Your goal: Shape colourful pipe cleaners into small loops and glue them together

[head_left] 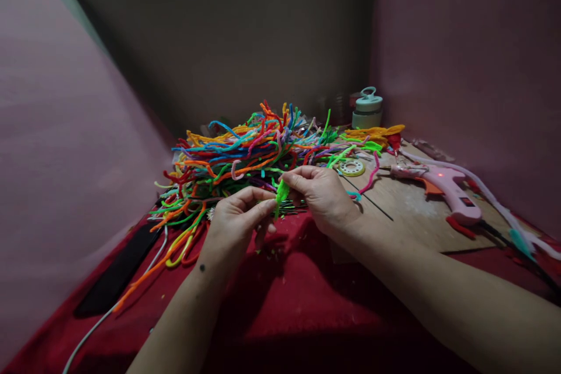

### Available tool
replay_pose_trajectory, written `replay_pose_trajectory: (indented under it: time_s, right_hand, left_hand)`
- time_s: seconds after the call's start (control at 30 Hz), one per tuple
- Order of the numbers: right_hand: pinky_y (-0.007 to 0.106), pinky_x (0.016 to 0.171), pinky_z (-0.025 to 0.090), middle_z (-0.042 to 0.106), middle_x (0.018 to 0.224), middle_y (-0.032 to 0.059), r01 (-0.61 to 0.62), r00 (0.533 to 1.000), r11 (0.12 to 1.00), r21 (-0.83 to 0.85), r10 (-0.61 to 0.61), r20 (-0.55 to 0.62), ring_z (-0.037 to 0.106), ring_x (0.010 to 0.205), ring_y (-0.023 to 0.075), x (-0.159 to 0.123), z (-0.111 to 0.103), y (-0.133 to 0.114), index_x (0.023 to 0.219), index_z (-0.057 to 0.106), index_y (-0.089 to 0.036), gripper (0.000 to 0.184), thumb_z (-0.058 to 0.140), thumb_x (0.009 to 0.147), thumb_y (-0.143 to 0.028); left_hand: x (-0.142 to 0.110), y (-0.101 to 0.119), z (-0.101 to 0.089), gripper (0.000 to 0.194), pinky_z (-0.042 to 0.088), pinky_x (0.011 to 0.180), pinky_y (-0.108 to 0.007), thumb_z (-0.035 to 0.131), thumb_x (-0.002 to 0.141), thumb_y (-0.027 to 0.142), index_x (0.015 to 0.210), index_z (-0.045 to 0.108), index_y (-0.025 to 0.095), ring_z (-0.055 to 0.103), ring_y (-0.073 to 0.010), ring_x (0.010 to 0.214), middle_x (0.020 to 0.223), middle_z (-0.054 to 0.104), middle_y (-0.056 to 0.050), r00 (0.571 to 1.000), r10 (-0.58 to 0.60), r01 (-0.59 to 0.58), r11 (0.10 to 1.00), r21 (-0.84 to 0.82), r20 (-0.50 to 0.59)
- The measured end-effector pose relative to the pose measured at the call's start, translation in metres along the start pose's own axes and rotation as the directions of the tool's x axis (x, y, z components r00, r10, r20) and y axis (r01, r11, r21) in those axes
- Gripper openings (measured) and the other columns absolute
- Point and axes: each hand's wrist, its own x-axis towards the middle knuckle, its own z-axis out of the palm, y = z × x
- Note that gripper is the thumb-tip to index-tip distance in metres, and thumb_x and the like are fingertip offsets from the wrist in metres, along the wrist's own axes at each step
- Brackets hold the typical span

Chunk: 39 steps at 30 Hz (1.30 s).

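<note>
A small bright green piece of bent pipe cleaner (282,191) is held up between both hands, above the red cloth. My left hand (239,213) pinches its lower end between thumb and fingertips. On its upper right side, my right hand (322,196) closes thumb and forefinger on the same piece. The fingertips partly hide its ends. Just behind the hands lies a big tangled heap of coloured pipe cleaners (245,149).
A pink glue gun (442,184) with a lit red light lies on a brown board (421,225) at the right. Nearby are a round tape roll (352,168) and a pale green lidded container (367,108). A black phone-like slab (118,272) and white cable (99,324) lie left.
</note>
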Motion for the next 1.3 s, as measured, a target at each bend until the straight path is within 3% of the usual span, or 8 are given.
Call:
replay_pose_trajectory:
  time_s: [0.1,0.2,0.47,0.67,0.8,0.97,1.13,1.3]
  right_hand:
    - [0.02,0.043,0.029,0.048,0.048,-0.0047,0.036,0.999,0.997,-0.07,-0.038,-0.026,0.038,0.043,0.0048,0.0,0.0,-0.001,0.061,0.058,-0.013,0.02,0.065,0.066,-0.03]
    - [0.021,0.045,0.03,0.05,0.05,-0.0037,0.037,0.999,0.995,-0.088,-0.038,-0.011,0.039,0.045,0.0057,-0.001,0.001,-0.001,0.062,0.059,-0.013,0.02,0.064,0.067,-0.031]
    - [0.023,0.05,0.03,0.049,0.055,-0.0037,-0.074,0.97,0.997,0.008,0.07,0.232,0.04,0.05,0.0067,-0.007,0.003,0.008,0.061,0.057,-0.013,0.021,0.068,0.064,-0.032]
    - [0.023,0.051,0.028,0.046,0.053,-0.0046,-0.023,0.985,0.995,-0.099,0.039,0.168,0.038,0.05,0.0069,-0.006,0.002,0.008,0.057,0.054,-0.014,0.024,0.065,0.066,-0.033]
    - [0.023,0.048,0.025,0.042,0.046,-0.0055,0.036,0.988,0.971,-0.238,0.001,0.154,0.035,0.046,0.0062,-0.008,0.005,0.001,0.05,0.046,-0.015,0.029,0.059,0.07,-0.031]
    - [0.022,0.045,0.022,0.037,0.044,-0.0066,-0.007,0.968,0.914,-0.405,0.108,0.226,0.029,0.043,0.005,-0.014,0.011,-0.003,0.047,0.043,-0.016,0.032,0.06,0.068,-0.032]
    - [0.023,0.046,0.025,0.042,0.045,-0.0051,-0.025,0.946,0.903,-0.429,0.16,0.283,0.033,0.045,0.0057,-0.014,0.01,-0.002,0.049,0.049,-0.015,0.027,0.058,0.068,-0.03]
    - [0.023,0.043,0.02,0.039,0.039,-0.0061,-0.077,0.957,0.886,-0.457,0.194,0.215,0.029,0.04,0.0047,-0.013,0.01,-0.001,0.044,0.047,-0.015,0.026,0.06,0.064,-0.025]
  left_hand:
    - [0.001,0.0,-0.001,0.029,0.032,0.036,-0.015,0.07,0.066,0.031,0.091,0.063,0.017,0.043,-0.0054,0.04,0.054,0.055,0.003,0.999,0.0,0.002,0.999,0.043,-0.046]
    - [0.003,0.0,0.0,0.024,0.026,0.038,-0.014,0.072,0.063,0.031,0.079,0.065,0.014,0.036,-0.0023,0.041,0.051,0.049,0.005,0.999,-0.004,0.009,0.995,0.099,-0.046]
    - [0.002,0.0,0.001,0.02,0.023,0.038,-0.015,0.07,0.065,0.032,0.067,0.063,0.013,0.032,-0.0024,0.04,0.045,0.045,0.005,0.997,-0.025,0.025,1.0,0.003,-0.079]
    - [0.002,0.001,0.0,0.022,0.026,0.038,-0.015,0.071,0.064,0.031,0.064,0.06,0.012,0.036,-0.0033,0.039,0.045,0.047,0.005,0.995,-0.008,0.012,0.999,0.041,-0.103]
    - [0.004,0.001,-0.004,0.025,0.031,0.041,-0.015,0.069,0.067,0.032,0.085,0.061,0.017,0.042,-0.0045,0.044,0.055,0.051,0.005,0.981,0.1,-0.114,0.99,-0.077,-0.169]
    - [0.005,-0.001,-0.006,0.021,0.03,0.042,-0.016,0.068,0.068,0.029,0.082,0.065,0.014,0.041,-0.0038,0.046,0.056,0.052,0.003,1.0,0.005,-0.011,0.981,-0.192,-0.029]
    - [0.004,-0.001,-0.007,0.017,0.03,0.043,-0.016,0.07,0.065,0.027,0.073,0.064,0.013,0.04,-0.0036,0.044,0.054,0.051,0.003,0.999,-0.027,0.015,0.966,-0.258,-0.045]
    - [0.004,-0.002,-0.005,0.016,0.03,0.043,-0.018,0.066,0.069,0.029,0.074,0.063,0.015,0.039,-0.0048,0.044,0.054,0.05,0.004,1.0,-0.008,0.007,0.991,-0.132,-0.001]
